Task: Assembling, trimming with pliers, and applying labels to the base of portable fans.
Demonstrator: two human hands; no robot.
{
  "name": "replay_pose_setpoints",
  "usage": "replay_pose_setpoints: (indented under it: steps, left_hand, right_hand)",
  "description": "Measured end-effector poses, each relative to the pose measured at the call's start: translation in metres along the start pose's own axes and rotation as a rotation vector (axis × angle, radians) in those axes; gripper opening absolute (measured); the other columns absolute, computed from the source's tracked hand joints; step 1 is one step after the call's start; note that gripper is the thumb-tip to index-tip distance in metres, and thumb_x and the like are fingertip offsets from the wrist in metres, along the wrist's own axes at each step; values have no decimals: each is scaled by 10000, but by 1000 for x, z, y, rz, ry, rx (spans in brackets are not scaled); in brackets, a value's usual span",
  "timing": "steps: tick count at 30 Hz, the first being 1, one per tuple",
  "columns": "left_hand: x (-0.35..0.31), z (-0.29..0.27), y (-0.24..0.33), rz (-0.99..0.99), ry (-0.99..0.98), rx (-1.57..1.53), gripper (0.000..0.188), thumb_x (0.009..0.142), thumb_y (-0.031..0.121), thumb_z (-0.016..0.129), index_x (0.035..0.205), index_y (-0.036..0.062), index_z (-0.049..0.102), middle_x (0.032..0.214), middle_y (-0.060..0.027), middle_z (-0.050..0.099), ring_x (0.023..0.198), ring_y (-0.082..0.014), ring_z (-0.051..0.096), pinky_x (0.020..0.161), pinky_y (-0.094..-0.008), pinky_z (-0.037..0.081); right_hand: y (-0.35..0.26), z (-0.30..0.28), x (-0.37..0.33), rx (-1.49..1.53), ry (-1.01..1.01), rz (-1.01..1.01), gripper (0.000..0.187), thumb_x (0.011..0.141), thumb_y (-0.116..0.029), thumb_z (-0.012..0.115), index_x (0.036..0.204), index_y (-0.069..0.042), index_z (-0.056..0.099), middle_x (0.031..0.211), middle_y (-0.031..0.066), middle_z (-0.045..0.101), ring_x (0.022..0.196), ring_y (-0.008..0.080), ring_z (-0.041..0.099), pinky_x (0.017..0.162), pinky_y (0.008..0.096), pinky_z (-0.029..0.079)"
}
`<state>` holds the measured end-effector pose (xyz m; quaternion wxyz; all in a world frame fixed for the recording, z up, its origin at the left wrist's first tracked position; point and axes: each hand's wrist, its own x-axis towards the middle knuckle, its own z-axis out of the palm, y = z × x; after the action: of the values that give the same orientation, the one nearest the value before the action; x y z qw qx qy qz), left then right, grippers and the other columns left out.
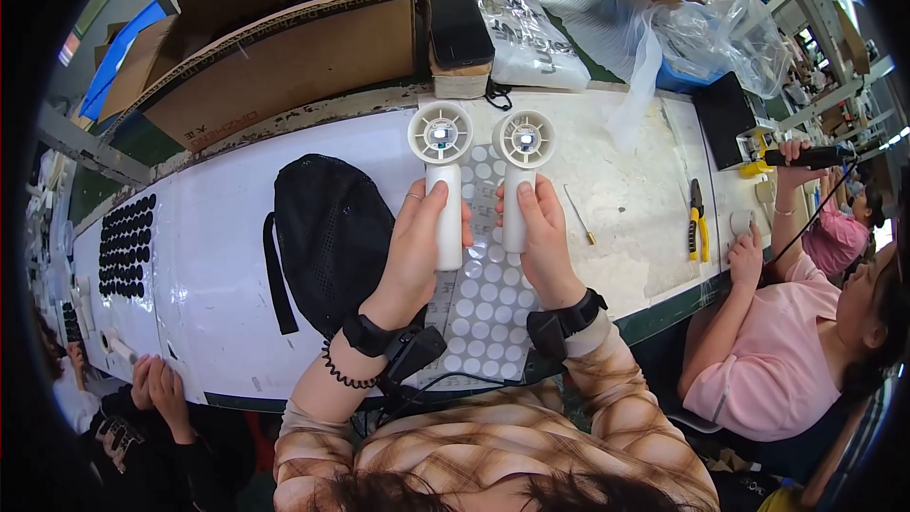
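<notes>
My left hand (413, 237) is wrapped round the handle of a white handheld fan (449, 242), its thumb along the front. Beside it, my right hand (544, 235) grips a second white handheld fan (513, 223) the same way. Both fans stand roughly parallel, round heads away from me, with spoked rings and a small shiny part at each centre. Beneath them lies a sheet of round white stickers (488, 315), partly hidden by the fans and hands. Left of my left hand rests a black mesh item with a strap (332, 232), perhaps a cap or bag.
A large cardboard box (294, 66) stands at the back left, a black phone (461, 28) to its right. Yellow-handled pliers (699, 228) and a thin tool (579, 213) lie to the right. Black round pads (128, 246) are far left. Co-workers sit on both sides.
</notes>
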<state>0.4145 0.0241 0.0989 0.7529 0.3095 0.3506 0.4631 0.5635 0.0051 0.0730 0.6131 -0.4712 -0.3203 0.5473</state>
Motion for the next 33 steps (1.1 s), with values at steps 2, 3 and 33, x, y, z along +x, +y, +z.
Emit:
replay_pose_setpoints:
  steps: [2, 3, 33]
  left_hand:
    - [-1, 0, 0, 10, 2, 25, 275, 949, 285, 422, 1067, 36, 418, 790, -54, 544, 612, -109, 529, 570, -228, 436]
    - [-1, 0, 0, 16, 4, 38, 277, 952, 292, 418, 1059, 37, 420, 787, -53, 544, 608, -109, 527, 568, -227, 436]
    - [-2, 2, -5, 2, -59, 65, 268, 952, 232, 394, 1109, 15, 383, 838, -70, 526, 664, -125, 517, 617, -252, 434]
  right_hand:
    - [0, 1, 1, 2, 12, 24, 285, 947, -292, 442, 1095, -48, 447, 940, 47, 555, 787, 91, 516, 687, 235, 446]
    - [1, 1, 1, 4, 7, 25, 285, 947, -292, 442, 1095, -48, 447, 940, 47, 555, 787, 91, 516, 687, 235, 446]
    - [3, -3, -2, 79, -92, 49, 289, 937, -208, 434, 1172, -41, 422, 1011, 67, 557, 853, 110, 532, 729, 258, 461]
